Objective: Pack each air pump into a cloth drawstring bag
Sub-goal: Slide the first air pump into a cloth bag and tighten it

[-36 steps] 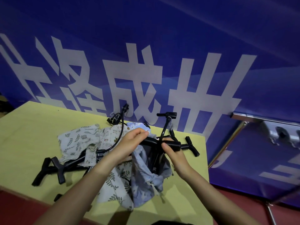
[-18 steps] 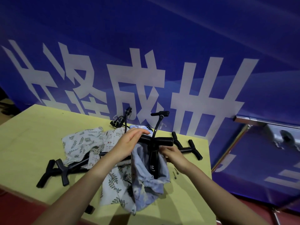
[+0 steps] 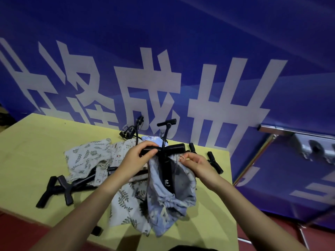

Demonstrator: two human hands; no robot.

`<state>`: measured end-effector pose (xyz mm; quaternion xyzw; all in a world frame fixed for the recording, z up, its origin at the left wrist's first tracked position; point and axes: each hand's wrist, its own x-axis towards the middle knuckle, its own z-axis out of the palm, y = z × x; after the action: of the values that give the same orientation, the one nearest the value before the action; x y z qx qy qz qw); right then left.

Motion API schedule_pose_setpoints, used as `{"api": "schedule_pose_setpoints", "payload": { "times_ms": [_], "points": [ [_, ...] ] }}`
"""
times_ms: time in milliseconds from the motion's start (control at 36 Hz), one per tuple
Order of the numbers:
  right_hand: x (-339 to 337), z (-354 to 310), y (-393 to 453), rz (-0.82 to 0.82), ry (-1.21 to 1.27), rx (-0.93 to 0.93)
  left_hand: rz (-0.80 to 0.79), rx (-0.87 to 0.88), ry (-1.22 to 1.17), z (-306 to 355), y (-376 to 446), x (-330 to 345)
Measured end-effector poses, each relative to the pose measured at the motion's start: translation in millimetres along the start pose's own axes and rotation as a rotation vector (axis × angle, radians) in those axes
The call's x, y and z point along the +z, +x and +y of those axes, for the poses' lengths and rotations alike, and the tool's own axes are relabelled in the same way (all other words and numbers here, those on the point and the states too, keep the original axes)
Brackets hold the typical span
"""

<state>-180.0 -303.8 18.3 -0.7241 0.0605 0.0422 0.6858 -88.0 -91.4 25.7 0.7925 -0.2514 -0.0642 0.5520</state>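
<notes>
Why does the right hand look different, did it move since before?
Yes. The right hand let go of the pump handle and slid toward the near table edge, now pinching the blue bag rim.

You are working at what looks like an event or exhibition space rather than a home. Behind your hands hangs a large blue banner printed with oversized white characters, filling the whole backdrop. Under your hands is a plain yellow-green table pushed against it. To the right of your right hand, metal frame legs prop the banner over red flooring.
</notes>
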Motion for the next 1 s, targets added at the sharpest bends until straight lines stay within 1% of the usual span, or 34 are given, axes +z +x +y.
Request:
{"api": "schedule_pose_setpoints", "payload": {
  "times_ms": [111,222,333,444,611,667,722,806,861,917,1000],
  "points": [
    [-3.9,3.1,-4.5,0.017,0.007,-0.003,-0.005,-0.013,-0.050,2.7,-2.1,6.1],
    [-7.1,-0.8,-3.4,0.016,0.114,-0.006,-0.014,-0.008,-0.073,7.3,-2.0,11.3],
    [-10.4,-4.8,0.0,0.023,0.153,0.029,-0.031,-0.012,-0.066,9.3,-0.5,11.6],
    [-11.8,-1.9,-0.6,0.046,0.266,0.050,-0.014,0.061,-0.068,10.9,-1.3,13.5],
    [-16.6,-2.1,-0.3,0.091,0.399,0.084,0.001,0.106,-0.113,14.1,-2.5,16.8],
    [-17.6,-3.2,-1.0,0.142,0.386,0.097,-0.006,0.132,-0.108,14.9,-2.4,17.0],
    [-16.2,-8.7,-2.5,0.228,0.312,0.077,-0.023,0.173,-0.073,18.2,-2.7,17.6],
    [-12.5,-27.8,-10.2,0.427,0.125,-0.031,-0.071,0.194,-0.041,20.2,-3.2,19.4],
    [-12.4,-45.8,-15.6,0.505,0.089,-0.135,-0.090,0.190,-0.016,19.9,-3.2,20.7],
    [-14.3,-61.9,-17.7,0.496,0.098,-0.181,-0.115,0.223,0.051,20.5,-2.2,21.9],
    [-11.3,-75.4,-19.9,0.349,0.144,-0.180,-0.099,0.325,0.160,19.2,-0.6,25.4]
  ]
}}
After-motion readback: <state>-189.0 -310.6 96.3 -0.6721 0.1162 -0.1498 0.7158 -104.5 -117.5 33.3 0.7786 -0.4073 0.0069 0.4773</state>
